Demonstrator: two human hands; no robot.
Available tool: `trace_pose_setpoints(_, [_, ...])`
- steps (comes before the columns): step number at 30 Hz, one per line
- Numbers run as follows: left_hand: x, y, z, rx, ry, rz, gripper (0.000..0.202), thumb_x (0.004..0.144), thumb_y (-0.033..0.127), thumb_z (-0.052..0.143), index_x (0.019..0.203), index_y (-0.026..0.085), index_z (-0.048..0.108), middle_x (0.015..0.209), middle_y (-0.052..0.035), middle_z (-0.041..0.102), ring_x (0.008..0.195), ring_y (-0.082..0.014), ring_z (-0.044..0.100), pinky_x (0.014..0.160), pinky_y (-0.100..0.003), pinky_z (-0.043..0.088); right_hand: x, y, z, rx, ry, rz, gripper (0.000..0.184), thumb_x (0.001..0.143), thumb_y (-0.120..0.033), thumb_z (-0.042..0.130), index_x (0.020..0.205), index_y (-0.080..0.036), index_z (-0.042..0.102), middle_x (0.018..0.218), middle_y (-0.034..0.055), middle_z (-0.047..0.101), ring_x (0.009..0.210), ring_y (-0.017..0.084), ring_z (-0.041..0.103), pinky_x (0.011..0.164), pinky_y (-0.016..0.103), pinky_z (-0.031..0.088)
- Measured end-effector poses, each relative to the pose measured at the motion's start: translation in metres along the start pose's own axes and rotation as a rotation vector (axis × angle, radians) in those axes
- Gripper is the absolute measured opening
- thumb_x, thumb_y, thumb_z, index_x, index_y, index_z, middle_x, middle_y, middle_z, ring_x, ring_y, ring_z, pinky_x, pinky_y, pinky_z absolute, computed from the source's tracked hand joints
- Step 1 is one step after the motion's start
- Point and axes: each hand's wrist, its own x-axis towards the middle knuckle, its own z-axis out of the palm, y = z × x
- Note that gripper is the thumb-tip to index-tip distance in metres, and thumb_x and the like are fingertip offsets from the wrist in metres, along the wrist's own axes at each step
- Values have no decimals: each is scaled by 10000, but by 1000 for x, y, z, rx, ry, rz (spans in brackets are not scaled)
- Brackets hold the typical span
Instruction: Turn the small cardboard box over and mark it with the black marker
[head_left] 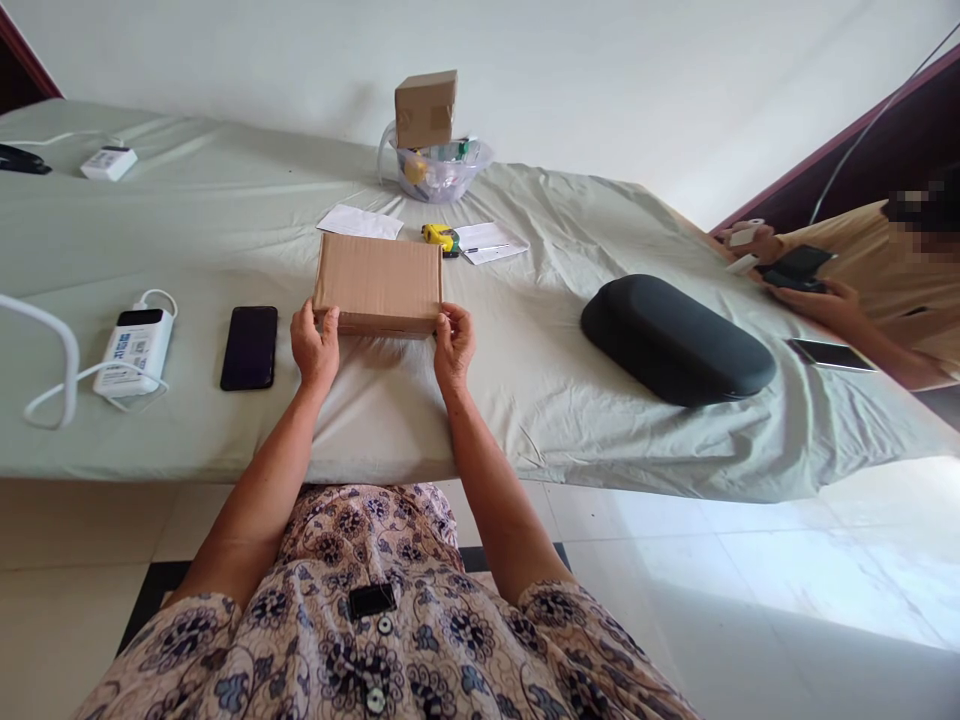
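Note:
A closed brown cardboard box [380, 280] rests on the cloth-covered table in front of me. My left hand [316, 343] grips its near left corner, thumb on the front edge. At the near right corner, my right hand [454, 343] holds the box in the same way. Just behind the box lie a yellow tape measure [441, 238] and a white paper [491, 243] with a pen [486, 248] on it. Another white sheet [360, 221] sits behind its left side. A dark smartphone [249, 348] lies to the left of my left hand.
A white power bank [135, 350] with a cable lies at left. Behind, a clear plastic basket [442, 180] carries a smaller cardboard box [425, 110]. A black hard case [675, 340] lies right, near another phone [831, 355]. Another person's hands [817, 300] hold a dark object at far right.

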Motion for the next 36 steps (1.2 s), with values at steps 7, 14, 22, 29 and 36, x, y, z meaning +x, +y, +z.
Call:
trace_pose_setpoints(7, [1,-1,0,109,-147,-121,347,932,337,540,1227,160,587,1119,-149,699,1016,-280,687,965,-426,528,1,7,2,12,-66,168,241,888,-457,544,945,-226,580,910,10,645,741,115,609,656,243,482])
trace_pose_setpoints(14, [1,7,-5,259,-184,-129,196,902,262,529,1053,161,601,1116,-185,710,1123,-344,668,994,-478,509,-2,4,-1,-81,-139,274,129,908,-318,490,934,-218,567,912,-15,663,548,61,575,597,228,458])
trace_pose_setpoints(22, [0,6,-5,266,-187,-121,191,914,315,502,1009,175,592,1077,-192,718,1092,-364,674,967,-501,517,-2,3,-5,-349,-302,209,163,885,-248,486,984,-213,610,873,36,723,669,152,619,737,313,477])
trace_pose_setpoints(29, [1,11,-8,305,-218,-150,197,926,289,514,1049,161,599,1088,-191,712,1104,-355,677,958,-473,518,-4,0,-6,-556,-301,149,249,884,-278,486,1065,-206,641,1057,123,722,911,236,627,845,403,482])
trace_pose_setpoints(36, [2,15,-10,337,-251,-168,188,929,281,508,1050,165,594,1084,-179,721,1087,-350,682,926,-457,521,-5,2,-6,-591,-283,126,326,881,-302,492,1142,-196,654,1129,156,706,980,270,640,904,443,500])
